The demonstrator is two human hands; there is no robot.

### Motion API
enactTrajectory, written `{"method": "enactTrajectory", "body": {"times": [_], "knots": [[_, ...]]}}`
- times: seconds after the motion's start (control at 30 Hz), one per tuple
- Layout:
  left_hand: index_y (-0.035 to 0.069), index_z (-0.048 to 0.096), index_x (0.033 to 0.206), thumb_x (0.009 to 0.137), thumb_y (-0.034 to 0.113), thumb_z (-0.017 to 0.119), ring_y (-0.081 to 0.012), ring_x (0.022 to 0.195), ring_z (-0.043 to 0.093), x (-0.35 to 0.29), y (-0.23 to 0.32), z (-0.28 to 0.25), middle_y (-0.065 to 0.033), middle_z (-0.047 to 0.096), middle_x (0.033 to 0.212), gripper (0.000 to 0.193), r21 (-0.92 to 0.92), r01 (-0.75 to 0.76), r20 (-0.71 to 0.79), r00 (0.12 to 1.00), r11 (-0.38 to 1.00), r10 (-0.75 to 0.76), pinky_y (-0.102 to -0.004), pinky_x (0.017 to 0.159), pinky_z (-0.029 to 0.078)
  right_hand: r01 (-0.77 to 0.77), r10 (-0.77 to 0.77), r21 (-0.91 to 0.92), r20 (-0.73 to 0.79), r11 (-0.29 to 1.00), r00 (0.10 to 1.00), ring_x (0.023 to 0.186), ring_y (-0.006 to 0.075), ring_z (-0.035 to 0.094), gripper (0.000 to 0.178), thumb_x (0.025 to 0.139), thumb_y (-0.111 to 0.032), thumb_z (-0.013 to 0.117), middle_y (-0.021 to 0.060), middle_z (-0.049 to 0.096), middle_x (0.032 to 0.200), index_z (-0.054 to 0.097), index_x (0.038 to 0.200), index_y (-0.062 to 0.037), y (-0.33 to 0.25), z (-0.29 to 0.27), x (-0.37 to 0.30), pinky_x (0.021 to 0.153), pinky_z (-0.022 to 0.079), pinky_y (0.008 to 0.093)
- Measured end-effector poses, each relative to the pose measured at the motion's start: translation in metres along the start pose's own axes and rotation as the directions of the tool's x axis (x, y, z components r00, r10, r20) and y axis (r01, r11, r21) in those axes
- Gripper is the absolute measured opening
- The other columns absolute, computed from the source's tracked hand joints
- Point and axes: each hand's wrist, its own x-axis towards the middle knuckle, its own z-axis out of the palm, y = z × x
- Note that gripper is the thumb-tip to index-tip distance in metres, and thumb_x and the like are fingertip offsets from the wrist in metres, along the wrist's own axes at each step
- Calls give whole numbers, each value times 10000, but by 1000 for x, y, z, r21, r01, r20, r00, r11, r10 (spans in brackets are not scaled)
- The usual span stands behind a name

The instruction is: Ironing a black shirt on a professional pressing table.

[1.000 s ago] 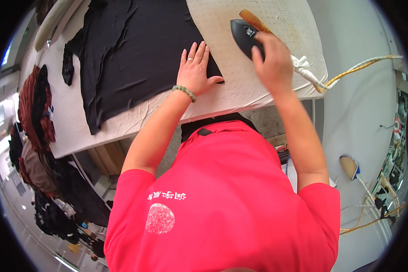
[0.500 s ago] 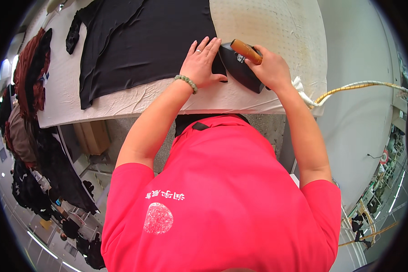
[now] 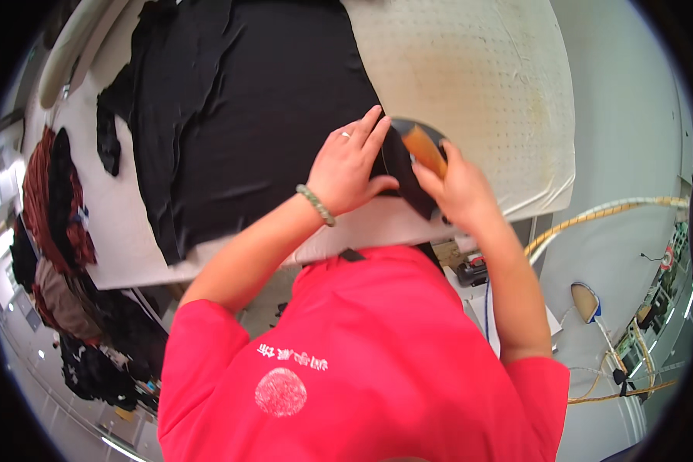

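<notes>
A black garment (image 3: 277,100) lies spread over the pale padded ironing table (image 3: 470,85), with a few creases along its left part. On its right edge, near the table's front, rests a dark iron (image 3: 401,165) with a wooden handle. My right hand (image 3: 460,187) is wrapped round that handle. Just left of the iron, my left hand (image 3: 350,165) lies flat on the cloth, fingers stretched out and thumb toward the iron. The iron's soleplate is hidden.
Dark and rust-coloured clothes (image 3: 50,200) hang past the table's left edge. A wrapped hose (image 3: 593,215) runs off to the right by my right forearm. A grey panel (image 3: 624,115) stands right of the table. Below it sits an iron-shaped rest (image 3: 585,302).
The whole view has shifted, so table and garment appear lower. The iron and both hands stay close together at the garment's right edge; the iron has turned slightly.
</notes>
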Motion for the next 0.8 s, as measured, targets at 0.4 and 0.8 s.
{"method": "enactTrajectory", "body": {"times": [0.4, 0.8], "knots": [[69, 744, 970, 888, 245, 725, -349, 941, 674, 283, -162, -121, -160, 700, 951, 196, 182, -461, 642, 725, 869, 250, -434, 843, 540, -150, 150, 57, 7, 987, 989, 824, 399, 716, 722, 861, -382, 759, 230, 716, 868, 510, 1401, 29, -26, 3, -5, 748, 549, 429], [65, 714, 811, 791, 245, 811, -320, 901, 633, 290, -194, -106, -118, 619, 902, 205, -313, -627, 242, 674, 714, 698, -416, 796, 528, -156, 159, 38, -122, 987, 980, 859, 379, 728, 661, 869, -363, 765, 230, 725, 916, 558, 1357, 32, -51, 9, 24, 771, 558, 413]]}}
